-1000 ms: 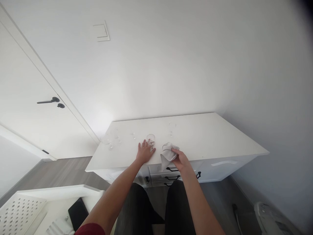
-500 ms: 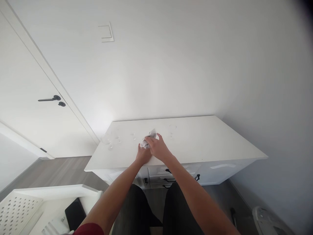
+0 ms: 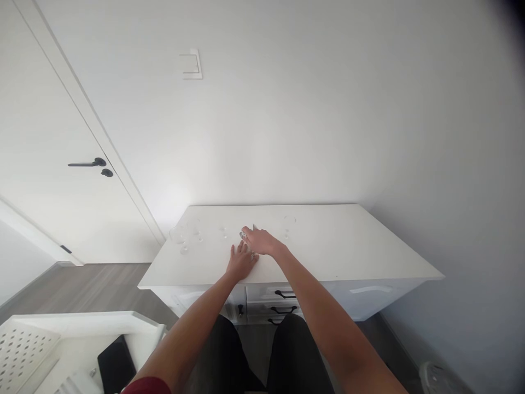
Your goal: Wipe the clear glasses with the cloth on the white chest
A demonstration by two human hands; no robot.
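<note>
A white cabinet top (image 3: 348, 246) carries several clear glasses. My left hand (image 3: 241, 261) rests on the top with its fingers at the foot of a small stemmed glass (image 3: 243, 236), holding it down. My right hand (image 3: 261, 241) is closed over the bowl of that glass, with a grey cloth (image 3: 254, 226) under the palm; only a tip of the cloth shows. The glass is almost wholly hidden by both hands. Another glass (image 3: 289, 224) stands just right of my right hand, and one more glass (image 3: 223, 231) just left of it.
Two further glasses (image 3: 180, 237) stand at the cabinet's left end. Drawers with black handles (image 3: 284, 295) face my knees. A door with a black handle (image 3: 88, 163) is at left, a white perforated tray (image 3: 24, 350) and a black object (image 3: 115, 363) at lower left.
My right hand carried the cloth from the front edge up and left onto the glass, then closed over it. My left hand stayed at the glass's foot.
</note>
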